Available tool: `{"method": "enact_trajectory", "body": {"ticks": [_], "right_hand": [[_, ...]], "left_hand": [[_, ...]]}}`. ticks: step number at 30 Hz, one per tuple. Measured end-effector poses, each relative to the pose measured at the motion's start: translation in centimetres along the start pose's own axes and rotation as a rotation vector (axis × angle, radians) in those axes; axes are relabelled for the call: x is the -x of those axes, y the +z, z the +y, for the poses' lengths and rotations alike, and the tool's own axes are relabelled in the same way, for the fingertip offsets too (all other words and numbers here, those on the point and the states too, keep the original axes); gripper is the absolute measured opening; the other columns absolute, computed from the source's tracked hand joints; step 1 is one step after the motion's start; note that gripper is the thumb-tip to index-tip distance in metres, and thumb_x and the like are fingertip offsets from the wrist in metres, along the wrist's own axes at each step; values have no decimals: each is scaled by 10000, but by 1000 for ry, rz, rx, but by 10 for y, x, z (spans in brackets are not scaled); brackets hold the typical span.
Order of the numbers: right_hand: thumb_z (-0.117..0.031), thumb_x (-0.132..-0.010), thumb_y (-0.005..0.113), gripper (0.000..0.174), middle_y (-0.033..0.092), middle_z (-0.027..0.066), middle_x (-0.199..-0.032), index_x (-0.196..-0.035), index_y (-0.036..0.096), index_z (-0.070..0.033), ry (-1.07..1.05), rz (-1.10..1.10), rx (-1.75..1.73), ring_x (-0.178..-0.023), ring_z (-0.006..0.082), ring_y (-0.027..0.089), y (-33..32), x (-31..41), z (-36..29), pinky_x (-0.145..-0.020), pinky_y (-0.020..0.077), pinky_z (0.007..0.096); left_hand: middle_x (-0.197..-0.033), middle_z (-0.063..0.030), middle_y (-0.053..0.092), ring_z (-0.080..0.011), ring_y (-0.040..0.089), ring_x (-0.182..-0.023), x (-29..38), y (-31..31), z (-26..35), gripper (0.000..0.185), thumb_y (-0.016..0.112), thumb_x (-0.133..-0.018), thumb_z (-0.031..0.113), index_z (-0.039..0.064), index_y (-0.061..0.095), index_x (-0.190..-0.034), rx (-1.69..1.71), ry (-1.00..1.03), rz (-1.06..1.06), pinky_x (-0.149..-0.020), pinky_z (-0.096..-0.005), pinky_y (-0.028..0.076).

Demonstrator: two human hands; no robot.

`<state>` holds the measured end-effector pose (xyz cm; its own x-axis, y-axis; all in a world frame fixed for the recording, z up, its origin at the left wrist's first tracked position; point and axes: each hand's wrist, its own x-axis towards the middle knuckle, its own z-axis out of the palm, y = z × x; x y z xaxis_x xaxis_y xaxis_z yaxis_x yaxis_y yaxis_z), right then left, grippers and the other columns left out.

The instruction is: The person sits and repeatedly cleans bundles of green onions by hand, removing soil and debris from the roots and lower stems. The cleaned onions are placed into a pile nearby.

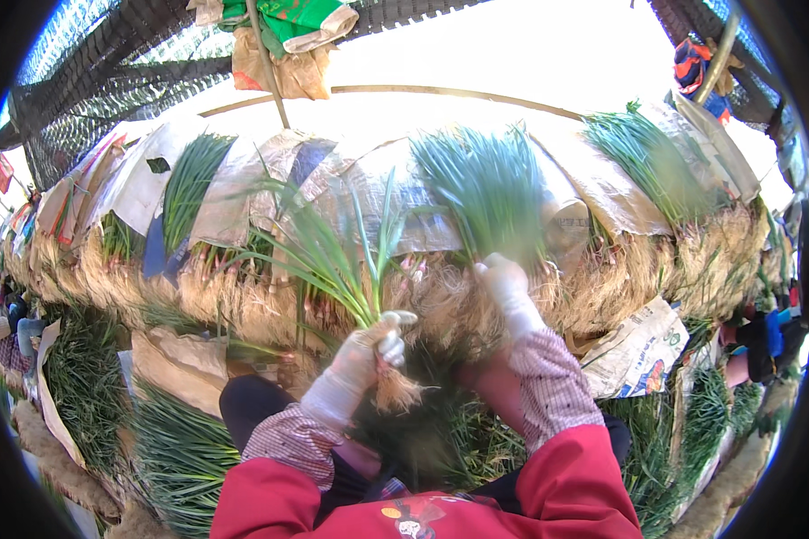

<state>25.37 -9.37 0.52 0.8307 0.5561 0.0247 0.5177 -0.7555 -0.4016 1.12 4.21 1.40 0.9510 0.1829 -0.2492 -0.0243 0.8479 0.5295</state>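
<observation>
My gloved left hand (361,354) is closed around a small bunch of leafy allium plants (350,286), probably young garlic. Green leaves fan out above the fist, and the pale roots (394,387) hang below it. Farther forward and to the right, my gloved right hand (509,290) touches the root end of a larger bunch of the same plants (485,188). That bunch lies on a long heap with its leaves pointing away from me. Blur and the glove hide whether the right fingers grip any stalks.
Woven plastic sacks (404,195) partly cover the heap, whose fibrous root fringe (620,269) faces me. More leafy bundles (182,451) lie at lower left. A printed sack (637,350) sits right of my knees. Poles (266,64) and shade netting (74,135) stand overhead. Other people (17,330) are at far left.
</observation>
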Motion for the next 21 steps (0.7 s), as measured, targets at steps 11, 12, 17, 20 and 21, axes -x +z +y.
{"method": "enact_trajectory", "body": {"ticks": [11,12,17,20,21], "right_hand": [[-430,-858,666,393,704,155,-886,-962,681,-51,18,-35,-217,-890,241,675,-16,31,-43,-784,516,364],[-427,-861,663,386,702,153,-871,-949,682,-52,-63,-177,-82,-879,244,676,-14,20,-45,-771,511,367],[-442,-876,629,394,697,133,-873,-978,665,-64,-37,-95,-373,-855,276,674,7,-15,-30,-790,504,379],[-436,-898,593,406,687,147,-1023,-1070,640,-72,-11,-244,-48,-951,294,656,12,-11,-28,-856,485,395],[-445,-904,584,407,680,153,-1007,-1032,640,-63,-38,-295,53,-944,301,650,10,-9,-32,-863,476,418]], "left_hand": [[-695,11,570,-107,538,-619,-16,-6,-29,285,545,-972,165,-27,599,-1176,3,-57,104,-578,-240,452],[-694,10,567,-105,535,-620,-15,-4,-29,282,545,-971,163,-28,600,-1172,25,-57,87,-577,-240,450],[-718,-5,572,-118,540,-637,-11,-6,-18,275,546,-968,160,-34,606,-1153,-35,72,170,-629,-258,487],[-755,-22,596,-136,566,-674,-13,-8,-17,274,551,-963,150,-36,604,-1156,-80,29,180,-649,-265,492],[-757,-24,599,-137,570,-673,-14,-8,-19,271,553,-961,148,-36,605,-1154,-6,-7,116,-639,-260,489]]}}
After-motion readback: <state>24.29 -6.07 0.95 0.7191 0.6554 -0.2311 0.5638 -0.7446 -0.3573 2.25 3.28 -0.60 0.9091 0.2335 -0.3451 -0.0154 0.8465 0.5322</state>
